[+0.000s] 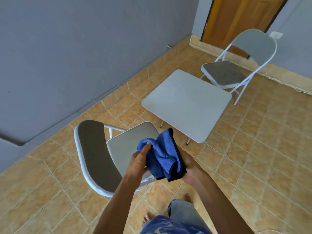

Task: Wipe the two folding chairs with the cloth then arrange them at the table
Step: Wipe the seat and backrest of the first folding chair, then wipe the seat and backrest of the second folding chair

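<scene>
Blue cloth (pixel 162 156) over near chair (pixel 121 149); left hand (pixel 138 163) pinching its top, right hand (pixel 191 172) gripping its bottom

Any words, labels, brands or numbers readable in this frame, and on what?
No readable text. The blue cloth, near folding chair, far folding chair, table and door show no writing; the wall plate is too small to tell.

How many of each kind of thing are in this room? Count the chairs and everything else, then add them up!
Folding chairs: 2, the near folding chair and the far folding chair
Tables: 1, the small table
Cloths: 1, the blue cloth, held by the left hand and right hand
Doors: 1, the wooden door
Total: 5
</scene>
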A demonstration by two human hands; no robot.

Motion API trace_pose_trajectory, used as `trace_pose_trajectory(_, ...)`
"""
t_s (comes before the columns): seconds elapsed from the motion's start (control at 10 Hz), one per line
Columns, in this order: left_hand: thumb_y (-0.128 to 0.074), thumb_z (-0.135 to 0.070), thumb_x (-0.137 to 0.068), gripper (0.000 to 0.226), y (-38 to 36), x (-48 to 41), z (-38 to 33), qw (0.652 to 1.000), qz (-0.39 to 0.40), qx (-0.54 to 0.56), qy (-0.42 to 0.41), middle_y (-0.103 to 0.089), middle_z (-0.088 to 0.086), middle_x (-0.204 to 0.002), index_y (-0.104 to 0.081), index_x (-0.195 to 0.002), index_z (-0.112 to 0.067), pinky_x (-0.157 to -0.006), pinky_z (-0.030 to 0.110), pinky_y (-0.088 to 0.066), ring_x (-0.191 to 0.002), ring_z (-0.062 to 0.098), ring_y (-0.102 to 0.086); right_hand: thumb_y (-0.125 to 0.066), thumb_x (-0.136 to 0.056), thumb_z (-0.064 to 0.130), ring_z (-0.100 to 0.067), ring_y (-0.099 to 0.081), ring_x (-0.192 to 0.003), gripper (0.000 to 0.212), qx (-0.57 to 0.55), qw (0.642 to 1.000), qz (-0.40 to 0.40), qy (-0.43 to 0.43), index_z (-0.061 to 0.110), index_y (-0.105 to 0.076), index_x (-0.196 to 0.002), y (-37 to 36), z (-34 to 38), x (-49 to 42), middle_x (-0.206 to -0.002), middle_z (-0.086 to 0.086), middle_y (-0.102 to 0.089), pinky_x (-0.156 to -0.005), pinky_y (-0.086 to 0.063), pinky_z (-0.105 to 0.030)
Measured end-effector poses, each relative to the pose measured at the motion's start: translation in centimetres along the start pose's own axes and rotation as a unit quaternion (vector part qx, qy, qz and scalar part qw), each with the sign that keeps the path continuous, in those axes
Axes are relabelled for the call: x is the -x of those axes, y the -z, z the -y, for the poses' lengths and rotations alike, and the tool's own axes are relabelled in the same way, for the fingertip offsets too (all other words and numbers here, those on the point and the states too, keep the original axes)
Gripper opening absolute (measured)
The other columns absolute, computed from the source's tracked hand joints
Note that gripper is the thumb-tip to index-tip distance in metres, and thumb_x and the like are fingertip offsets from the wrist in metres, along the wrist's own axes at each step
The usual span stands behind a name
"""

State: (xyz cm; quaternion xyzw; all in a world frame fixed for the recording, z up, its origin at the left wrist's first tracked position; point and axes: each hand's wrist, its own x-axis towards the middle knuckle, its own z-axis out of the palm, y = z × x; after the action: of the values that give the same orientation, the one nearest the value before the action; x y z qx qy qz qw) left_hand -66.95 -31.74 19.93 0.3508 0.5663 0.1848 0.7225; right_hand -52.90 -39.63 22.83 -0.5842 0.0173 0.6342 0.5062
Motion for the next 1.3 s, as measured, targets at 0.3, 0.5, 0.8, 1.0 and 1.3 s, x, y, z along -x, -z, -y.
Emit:
trace_pose_trajectory(0.3, -0.077, -0.036, -0.079, 0.041, -12.0, -2.0, -2.2, 0.985, 0.047, -0.158, -0.052, -0.074, 0.014, -0.099, -0.067, -0.103, -0.005, -0.087, 0.048, -0.058, -0.093, 0.028, -0.071, -0.057, -0.093, 0.059, -0.015, -0.074, -0.093, 0.046, 0.152, 0.981, -0.002, 0.117, 0.024, -0.068, -0.121, 9.9, 5.3, -0.1, -0.107, 0.001, -0.077, -0.070, -0.054, -0.028)
trace_pose_trajectory(0.5, -0.065, -0.013, -0.077, 0.023, -21.2, -4.6, -2.2, 0.980, 0.097, -0.162, -0.062, -0.072, 0.025, -0.097, -0.069, -0.097, -0.002, -0.075, 0.042, -0.053, -0.088, 0.035, -0.070, -0.050, -0.100, 0.027, -0.024, -0.069, -0.094, 0.025, 0.105, 0.978, -0.143, 0.111, 0.013, -0.068, -0.109, 20.0, 10.5, -0.4, -0.101, -0.006, -0.075, -0.080, -0.053, -0.038)
trace_pose_trajectory(0.8, -0.055, -0.018, -0.093, 0.019, -36.3, -7.5, -3.1, 0.951, 0.159, -0.238, -0.116, -0.070, 0.000, -0.075, -0.070, -0.093, -0.007, -0.071, 0.032, -0.048, -0.076, 0.019, -0.063, -0.047, -0.104, 0.026, -0.023, -0.066, -0.095, 0.019, 0.076, 0.957, -0.230, 0.160, 0.020, -0.064, -0.096, 35.7, 20.1, 0.4, -0.104, -0.004, -0.069, -0.080, -0.053, -0.039)
trace_pose_trajectory(1.0, -0.050, -0.017, -0.098, 0.026, -42.3, -9.1, -3.9, 0.959, 0.150, -0.203, -0.130, -0.076, 0.017, -0.092, -0.072, -0.095, -0.004, -0.083, 0.041, -0.056, -0.077, 0.029, -0.070, -0.043, -0.107, 0.028, -0.028, -0.068, -0.097, 0.025, 0.078, 0.942, -0.262, 0.197, 0.017, -0.065, -0.104, 43.6, 26.1, 0.0, -0.107, -0.008, -0.070, -0.093, -0.054, -0.051)
trace_pose_trajectory(1.3, -0.059, -0.061, -0.085, 0.059, -57.6, -15.4, -3.7, 0.959, 0.236, -0.159, -0.001, -0.074, 0.005, -0.112, -0.066, -0.123, -0.017, -0.097, 0.044, -0.050, -0.105, 0.024, -0.068, -0.047, -0.105, 0.037, -0.020, -0.064, -0.111, 0.022, 0.196, 0.937, -0.142, 0.251, 0.030, -0.061, -0.121, 47.1, 38.3, -4.6, -0.116, 0.008, -0.065, -0.101, -0.050, -0.043)
